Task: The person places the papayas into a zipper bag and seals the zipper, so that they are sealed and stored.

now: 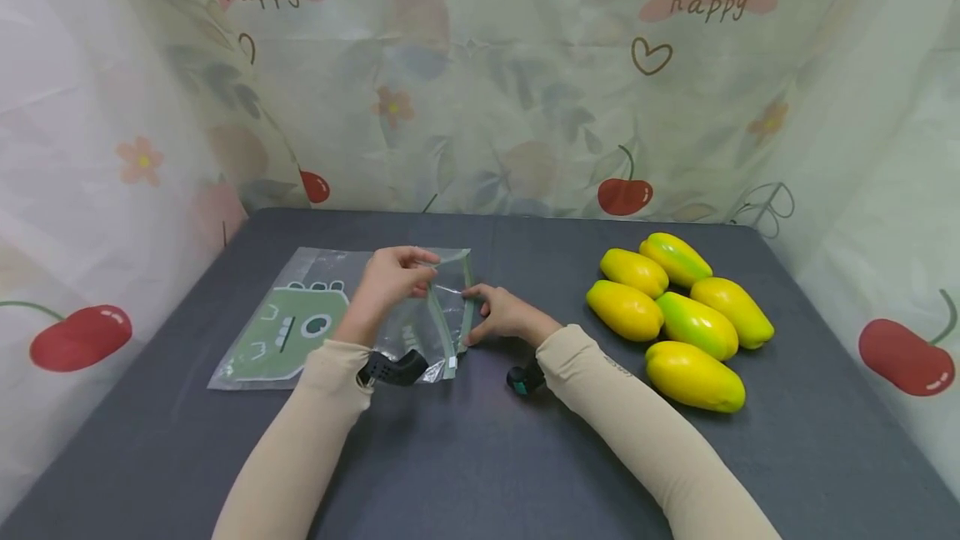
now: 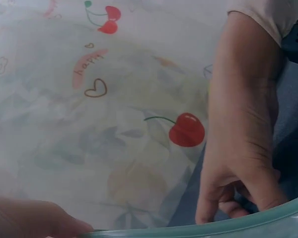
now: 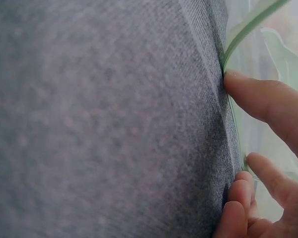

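A clear zip bag (image 1: 405, 340) with a green cartoon face lies on the dark table, its mouth turned to the right. My left hand (image 1: 393, 282) pinches the upper layer at the mouth and lifts it, so a gap shows between the two layers. In the left wrist view, the zip bag's green rim (image 2: 188, 231) curves past the left fingertips. My right hand (image 1: 510, 313) touches the lower edge of the mouth with thumb and index finger spread apart. In the right wrist view, the right hand (image 3: 278, 163) has its other fingers bent, resting by the edge.
Several yellow-green papayas (image 1: 697, 325) sit in a group on the right side of the table (image 1: 480, 473). A patterned curtain (image 1: 480, 107) stands behind the table and along both sides. Each wrist wears a dark strapped device.
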`<state>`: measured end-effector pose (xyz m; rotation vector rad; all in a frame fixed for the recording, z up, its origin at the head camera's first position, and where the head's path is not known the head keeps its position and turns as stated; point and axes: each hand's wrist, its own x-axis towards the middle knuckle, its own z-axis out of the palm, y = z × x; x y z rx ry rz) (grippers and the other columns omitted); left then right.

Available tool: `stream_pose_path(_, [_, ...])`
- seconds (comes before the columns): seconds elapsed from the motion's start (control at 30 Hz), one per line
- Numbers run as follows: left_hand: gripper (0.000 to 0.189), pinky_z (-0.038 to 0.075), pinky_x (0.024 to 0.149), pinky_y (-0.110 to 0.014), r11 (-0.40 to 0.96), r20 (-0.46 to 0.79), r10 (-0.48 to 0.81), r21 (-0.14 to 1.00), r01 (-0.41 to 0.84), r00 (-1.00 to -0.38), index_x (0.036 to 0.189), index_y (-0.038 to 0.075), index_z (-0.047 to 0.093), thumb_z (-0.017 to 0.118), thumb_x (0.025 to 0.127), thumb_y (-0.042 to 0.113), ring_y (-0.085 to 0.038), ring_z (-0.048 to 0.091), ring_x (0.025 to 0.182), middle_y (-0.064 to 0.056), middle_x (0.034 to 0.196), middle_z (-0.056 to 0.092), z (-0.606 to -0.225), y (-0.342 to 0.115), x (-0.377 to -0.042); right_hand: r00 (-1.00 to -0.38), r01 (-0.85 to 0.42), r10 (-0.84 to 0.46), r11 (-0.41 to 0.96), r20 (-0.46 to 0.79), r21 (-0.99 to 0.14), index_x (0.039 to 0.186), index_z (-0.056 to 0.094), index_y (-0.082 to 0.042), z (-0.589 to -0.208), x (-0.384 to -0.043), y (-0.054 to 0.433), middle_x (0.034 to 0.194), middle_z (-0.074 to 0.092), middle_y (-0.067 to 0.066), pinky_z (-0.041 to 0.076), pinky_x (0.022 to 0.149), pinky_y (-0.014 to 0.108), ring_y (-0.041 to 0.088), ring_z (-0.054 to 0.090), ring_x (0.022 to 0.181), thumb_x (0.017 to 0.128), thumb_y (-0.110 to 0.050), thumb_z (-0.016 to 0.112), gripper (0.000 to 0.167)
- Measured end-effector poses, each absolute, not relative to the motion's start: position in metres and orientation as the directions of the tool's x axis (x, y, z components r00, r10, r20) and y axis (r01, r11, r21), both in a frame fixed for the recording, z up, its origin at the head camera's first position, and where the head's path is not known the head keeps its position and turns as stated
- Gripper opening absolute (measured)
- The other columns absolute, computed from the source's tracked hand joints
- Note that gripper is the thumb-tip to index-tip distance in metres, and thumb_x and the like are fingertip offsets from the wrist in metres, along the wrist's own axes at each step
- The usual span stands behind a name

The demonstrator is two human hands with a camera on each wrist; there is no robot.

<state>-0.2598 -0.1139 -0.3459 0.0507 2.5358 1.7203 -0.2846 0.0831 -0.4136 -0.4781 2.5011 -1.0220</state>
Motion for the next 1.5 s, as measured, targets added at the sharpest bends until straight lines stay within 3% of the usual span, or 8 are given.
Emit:
stream_pose_path(0.33, [0.031, 0.055, 0.061, -0.021, 0.319, -0.071, 0.076, 0.947, -0.043, -0.995, 0.115, -0.007, 0.065, 0.062, 0.085, 0.000, -0.008, 0.057, 0.058, -0.003, 0.075, 0.061, -0.358, -0.107, -0.259, -0.857, -0.155, -0.449, 0.693, -0.254, -0.704, 0.144, 0.044, -0.013, -0.409, -0.284, 0.083, 0.102, 0.048, 0.011, 0.040, 0.066, 0.025, 0.021, 0.046, 0.087, 0.074, -0.016, 0.083, 0.080])
stream_pose_path(0.6, [0.031, 0.056, 0.062, -0.023, 0.337, -0.089, 0.073, 0.940, -0.059, -0.993, 0.116, -0.006, 0.065, 0.062, 0.086, 0.002, -0.009, 0.058, 0.060, -0.010, 0.082, 0.065, -0.362, -0.105, -0.258, -0.850, -0.131, -0.446, 0.694, -0.279, -0.708, 0.144, 0.044, -0.014, -0.409, -0.283, 0.082, 0.103, 0.049, 0.012, 0.041, 0.065, 0.026, 0.021, 0.047, 0.084, 0.075, -0.015, 0.082, 0.079])
stream_pose_path(0.73, [0.031, 0.056, 0.064, -0.025, 0.343, -0.098, 0.065, 0.937, -0.070, -0.993, 0.117, -0.005, 0.065, 0.063, 0.087, 0.004, -0.011, 0.060, 0.062, -0.016, 0.091, 0.067, -0.362, -0.105, -0.258, -0.832, -0.058, -0.456, 0.637, -0.315, -0.769, 0.145, 0.042, -0.014, -0.407, -0.288, 0.086, 0.100, 0.052, 0.010, 0.044, 0.064, 0.026, 0.018, 0.050, 0.079, 0.078, -0.013, 0.079, 0.077])
stream_pose_path(0.87, [0.028, 0.056, 0.064, -0.025, 0.331, -0.104, 0.057, 0.940, -0.080, -0.993, 0.114, -0.002, 0.067, 0.064, 0.087, 0.005, -0.012, 0.061, 0.063, -0.010, 0.087, 0.066, -0.361, -0.105, -0.258, -0.794, 0.045, -0.494, 0.533, -0.354, -0.845, 0.149, 0.035, -0.014, -0.402, -0.291, 0.097, 0.105, 0.061, 0.010, 0.051, 0.076, 0.031, 0.015, 0.060, 0.085, 0.086, -0.011, 0.071, 0.072])
stream_pose_path(0.97, [0.027, 0.056, 0.063, -0.024, 0.318, -0.101, 0.051, 0.945, -0.080, -0.994, 0.112, -0.002, 0.067, 0.064, 0.086, 0.004, -0.011, 0.059, 0.061, -0.006, 0.081, 0.064, -0.360, -0.106, -0.260, -0.786, 0.066, -0.510, 0.493, -0.349, -0.868, 0.148, 0.035, -0.010, -0.391, -0.290, 0.107, 0.111, 0.065, 0.012, 0.051, 0.091, 0.037, 0.018, 0.063, 0.098, 0.090, -0.013, 0.067, 0.066])
stream_pose_path(1.17, [0.028, 0.056, 0.063, -0.024, 0.309, -0.083, 0.060, 0.949, -0.060, -0.995, 0.113, -0.004, 0.066, 0.063, 0.086, 0.002, -0.009, 0.058, 0.061, -0.004, 0.077, 0.062, -0.358, -0.107, -0.259, -0.831, -0.041, -0.501, 0.487, -0.240, -0.873, 0.141, 0.043, -0.004, -0.349, -0.264, 0.131, 0.117, 0.061, 0.017, 0.045, 0.101, 0.049, 0.035, 0.057, 0.112, 0.094, -0.016, 0.062, 0.053])
stream_pose_path(1.37, [0.029, 0.056, 0.062, -0.023, 0.307, -0.082, 0.060, 0.950, -0.060, -0.995, 0.114, -0.005, 0.066, 0.063, 0.085, 0.001, -0.009, 0.057, 0.060, -0.004, 0.076, 0.062, -0.357, -0.107, -0.259, -0.885, -0.212, -0.455, 0.580, -0.098, -0.787, 0.138, 0.047, -0.011, -0.312, -0.233, 0.170, 0.124, 0.056, 0.015, 0.048, 0.095, 0.047, 0.030, 0.058, 0.110, 0.094, -0.023, 0.063, 0.049])
stream_pose_path(1.5, [0.028, 0.056, 0.063, -0.024, 0.320, -0.082, 0.059, 0.946, -0.059, -0.995, 0.113, -0.001, 0.067, 0.064, 0.086, 0.003, -0.009, 0.059, 0.060, -0.016, 0.090, 0.068, -0.357, -0.107, -0.260, -0.919, -0.263, -0.395, 0.631, -0.010, -0.730, 0.140, 0.043, -0.015, -0.301, -0.215, 0.204, 0.131, 0.053, 0.014, 0.045, 0.101, 0.050, 0.033, 0.054, 0.119, 0.093, -0.027, 0.064, 0.053])
